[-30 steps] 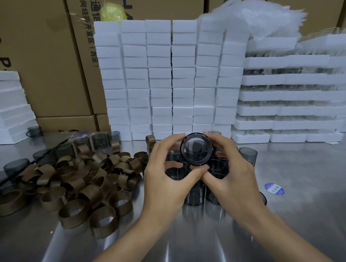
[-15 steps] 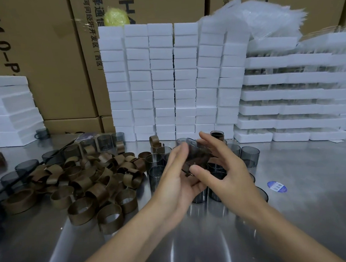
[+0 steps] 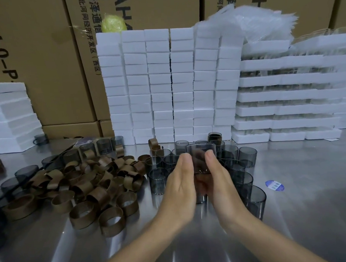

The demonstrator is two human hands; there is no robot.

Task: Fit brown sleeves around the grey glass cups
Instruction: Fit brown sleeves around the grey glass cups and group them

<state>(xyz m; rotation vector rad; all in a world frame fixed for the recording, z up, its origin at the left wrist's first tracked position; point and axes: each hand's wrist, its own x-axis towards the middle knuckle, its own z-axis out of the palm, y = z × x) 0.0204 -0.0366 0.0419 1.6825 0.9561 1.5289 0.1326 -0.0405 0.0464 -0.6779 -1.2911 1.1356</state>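
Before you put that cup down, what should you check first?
1. Cup secure: the grey cup is pressed between the left hand and the right hand: ok.
2. Sleeve on it: brown shows through the glass, maybe a sleeve: cannot tell.
3. Sleeves left: brown sleeves lie piled at the left: ok.
4. Every cup sleeved: bare cups stand around the hands: not ok.
5. Landing spot: bare table shows at the right: ok.
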